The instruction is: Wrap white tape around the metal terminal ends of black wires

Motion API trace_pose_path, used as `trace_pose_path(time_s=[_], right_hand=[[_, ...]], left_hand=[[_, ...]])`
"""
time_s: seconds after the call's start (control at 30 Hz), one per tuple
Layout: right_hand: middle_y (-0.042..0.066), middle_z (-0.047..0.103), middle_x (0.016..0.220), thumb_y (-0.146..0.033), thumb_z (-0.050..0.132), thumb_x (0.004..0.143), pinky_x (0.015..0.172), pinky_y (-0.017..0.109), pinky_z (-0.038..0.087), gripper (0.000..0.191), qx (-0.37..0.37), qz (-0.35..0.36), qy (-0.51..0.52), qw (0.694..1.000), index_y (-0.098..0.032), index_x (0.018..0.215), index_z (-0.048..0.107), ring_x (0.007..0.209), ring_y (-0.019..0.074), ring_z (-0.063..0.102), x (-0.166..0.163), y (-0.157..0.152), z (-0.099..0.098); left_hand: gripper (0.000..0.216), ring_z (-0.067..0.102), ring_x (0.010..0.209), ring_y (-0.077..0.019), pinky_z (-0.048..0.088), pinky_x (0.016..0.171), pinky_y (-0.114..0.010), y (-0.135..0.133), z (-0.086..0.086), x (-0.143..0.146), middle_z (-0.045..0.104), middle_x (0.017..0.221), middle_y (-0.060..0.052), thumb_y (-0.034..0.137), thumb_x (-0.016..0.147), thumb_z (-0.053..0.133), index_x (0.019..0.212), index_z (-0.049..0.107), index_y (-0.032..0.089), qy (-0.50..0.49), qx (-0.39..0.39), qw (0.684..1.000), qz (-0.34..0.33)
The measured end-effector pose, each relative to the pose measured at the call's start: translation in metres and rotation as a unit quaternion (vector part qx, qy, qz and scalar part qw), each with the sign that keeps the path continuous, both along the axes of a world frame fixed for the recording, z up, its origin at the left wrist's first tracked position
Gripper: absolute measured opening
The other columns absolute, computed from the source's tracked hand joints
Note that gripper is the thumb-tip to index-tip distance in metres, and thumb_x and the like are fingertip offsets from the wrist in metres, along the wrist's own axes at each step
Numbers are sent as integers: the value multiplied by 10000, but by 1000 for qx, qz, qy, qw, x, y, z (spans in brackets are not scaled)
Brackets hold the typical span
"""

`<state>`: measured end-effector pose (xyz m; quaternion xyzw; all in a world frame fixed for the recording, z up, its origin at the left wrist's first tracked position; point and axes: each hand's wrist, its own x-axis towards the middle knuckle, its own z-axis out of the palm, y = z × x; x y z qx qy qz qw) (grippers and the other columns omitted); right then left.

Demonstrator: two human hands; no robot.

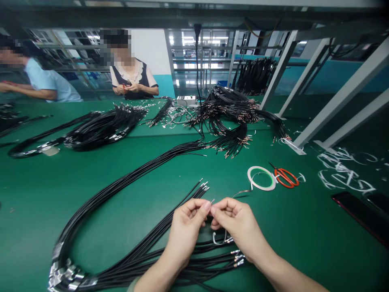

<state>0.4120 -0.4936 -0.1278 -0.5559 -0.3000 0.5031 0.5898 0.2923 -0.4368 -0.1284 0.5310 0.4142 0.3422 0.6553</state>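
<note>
Beneath curled fingers, smooth black cables; shiny metallic tips

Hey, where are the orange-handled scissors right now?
In the head view, the scissors lie right of centre on the green table, beyond the right hand and just right of the white ring-shaped roll.

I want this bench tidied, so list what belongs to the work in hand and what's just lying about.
Likely in the job:
Thin piece between left hand and right hand
Black cables with metal-tipped ends beneath them
Tape roll, a strip trailing toward the hands
Orange-handled scissors beside the roll

Probably just lying about:
Red-edged phone
Curled white strips, right side
</note>
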Motion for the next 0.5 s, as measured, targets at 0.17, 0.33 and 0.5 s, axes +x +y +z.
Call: trace_pose_path(time_s=[0.17, 0.33, 0.5], right_hand=[[5, 647, 524, -387, 736, 698, 488, 220, 498, 269, -12, -5, -14, 1000, -127, 696, 666, 468, 116, 592, -1, 1, 0], [2, 638, 518, -380, 721, 720, 464, 212, 476, 261, -5, -6, -28, 1000, -127, 702, 664, 448, 110, 575, -2, 1, -5], [-3, 632, 532, -393, 718, 720, 451, 213, 466, 264, 5, -4, -40, 999, -136, 706, 660, 444, 110, 565, -3, 1, -8]], left_hand=[[216, 422, 512, -70, 345, 505, -176, 1, -5, -1, 605, 641, 11, 346, 734, 697, 744, 668, 132, -8, -23, 1000, 17], [225, 414, 515, -69, 341, 517, -176, 0, -8, -1, 585, 635, 19, 353, 739, 695, 765, 663, 132, -19, -47, 998, 22], [230, 412, 509, -72, 347, 516, -182, 2, -9, -3, 569, 623, 19, 355, 743, 692, 765, 662, 129, -35, -55, 998, 17]])
